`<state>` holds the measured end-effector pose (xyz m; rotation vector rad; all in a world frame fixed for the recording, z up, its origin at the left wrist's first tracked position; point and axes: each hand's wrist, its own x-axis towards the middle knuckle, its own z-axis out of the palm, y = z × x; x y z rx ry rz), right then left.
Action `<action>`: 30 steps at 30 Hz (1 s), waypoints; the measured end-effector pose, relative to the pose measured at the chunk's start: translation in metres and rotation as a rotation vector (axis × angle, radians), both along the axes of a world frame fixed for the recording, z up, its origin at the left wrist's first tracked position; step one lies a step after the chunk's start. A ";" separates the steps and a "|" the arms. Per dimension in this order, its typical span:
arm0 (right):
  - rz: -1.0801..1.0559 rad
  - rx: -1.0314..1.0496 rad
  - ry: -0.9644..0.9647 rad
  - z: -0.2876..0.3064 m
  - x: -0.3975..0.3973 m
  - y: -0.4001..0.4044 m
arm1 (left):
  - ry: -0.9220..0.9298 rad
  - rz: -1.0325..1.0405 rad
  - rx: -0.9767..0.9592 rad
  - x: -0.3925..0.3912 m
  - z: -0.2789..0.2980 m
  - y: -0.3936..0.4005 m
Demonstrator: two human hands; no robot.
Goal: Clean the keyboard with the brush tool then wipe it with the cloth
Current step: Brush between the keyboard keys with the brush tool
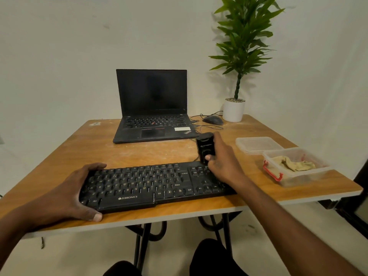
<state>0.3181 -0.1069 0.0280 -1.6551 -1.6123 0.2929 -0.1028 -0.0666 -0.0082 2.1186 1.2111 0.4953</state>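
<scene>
Wooden orange-brown table (pixel 139 154) carries the black full-size Zebronics keyboard (pixel 155 186) at its near edge; left hand (pixel 65 196) clamps the keyboard's left end, thumb on the front lip, fingers curled over the back. Right hand (pixel 221 156) is wrapped round the black blocky brush tool (pixel 205 147), upright at the keyboard's back-right corner by the numpad; beige cloth (pixel 292 163) sits in the clear plastic tub (pixel 298 170) to the right, untouched. Brushing looks barely begun: keep the left hand bracing, work bristles row by row toward one edge, light pressure so keycaps don't pop.
</scene>
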 end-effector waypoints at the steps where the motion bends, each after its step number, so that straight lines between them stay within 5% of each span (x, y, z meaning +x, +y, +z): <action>1: 0.030 -0.005 -0.006 -0.002 -0.009 0.004 | -0.002 -0.004 0.003 0.001 0.001 0.000; 6: 0.093 -0.034 -0.006 0.006 0.000 0.005 | -0.006 -0.004 -0.012 0.000 0.000 -0.001; 12: -0.157 0.032 0.054 0.008 0.065 -0.009 | -0.002 -0.003 0.006 -0.001 -0.002 0.002; 22: 0.100 -0.012 0.078 0.004 0.025 0.002 | -0.012 -0.003 -0.003 0.000 0.000 0.000; 30: -0.087 0.024 0.095 0.005 0.048 -0.010 | -0.002 0.004 -0.002 -0.001 -0.002 0.002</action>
